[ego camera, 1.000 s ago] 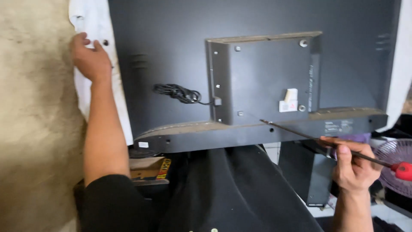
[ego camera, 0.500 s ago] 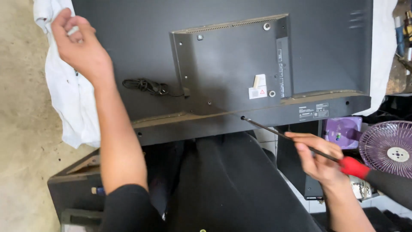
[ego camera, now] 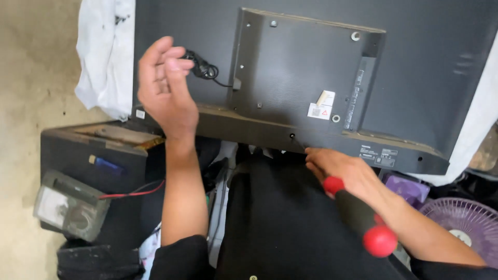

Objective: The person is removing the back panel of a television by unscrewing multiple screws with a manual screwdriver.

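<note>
A flat television [ego camera: 425, 78] lies face down, its dark back panel up, with a raised rectangular cover [ego camera: 295, 72] in the middle. My right hand [ego camera: 342, 171] grips a screwdriver with a black and red handle [ego camera: 363, 218]; its tip sits at a screw hole [ego camera: 292, 136] on the lower back edge. My left hand [ego camera: 166, 88] hovers open above the television's left side, fingers loosely curled, holding nothing. A coiled black power cord [ego camera: 202, 67] lies just right of that hand.
A white cloth [ego camera: 106, 57] lies under the television's left edge. A black box [ego camera: 93, 150] with a grey multimeter [ego camera: 70, 205] and red lead stands at the left. A purple fan [ego camera: 467, 223] is at the lower right. Bare concrete floor [ego camera: 31, 62] at far left.
My left hand let go of the television's top left corner and moved right, lifted open. My right hand slid along the screwdriver shaft toward its tip, now set at the screw hole.
</note>
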